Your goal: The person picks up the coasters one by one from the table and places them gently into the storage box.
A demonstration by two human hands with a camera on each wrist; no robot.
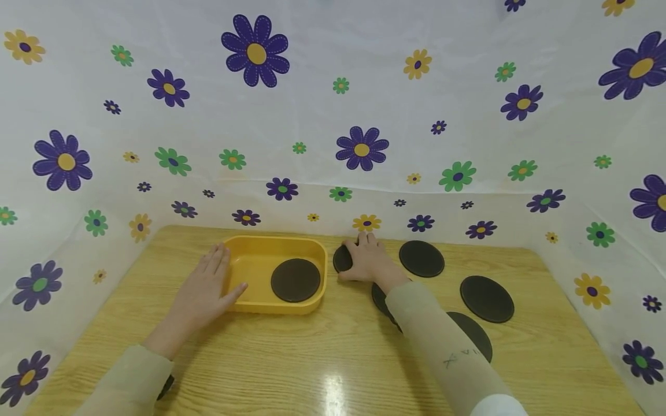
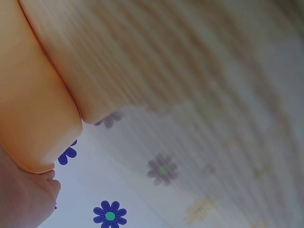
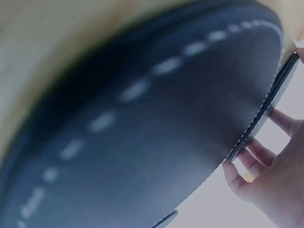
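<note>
A yellow plastic basin (image 1: pixel 244 271) stands at the left back of the table, with one dark round coaster (image 1: pixel 295 280) lying inside at its right end. My left hand (image 1: pixel 200 289) rests against the basin's left end, fingers straight along the rim and thumb spread over the front edge. To the right of the basin, my right hand (image 1: pixel 368 260) grips another dark coaster (image 1: pixel 341 259) by its edge, covering part of it. In the right wrist view, fingertips meet the rim of that coaster (image 3: pixel 271 97), while a white-stitched coaster (image 3: pixel 161 133) fills the foreground.
More dark coasters lie to the right: one at the back (image 1: pixel 421 258), one farther right (image 1: pixel 487 299), and two partly hidden by the right forearm (image 1: pixel 442 346). A white flowered sheet (image 1: pixel 312 115) encloses the wooden table (image 1: pixel 291 358) at the back and sides.
</note>
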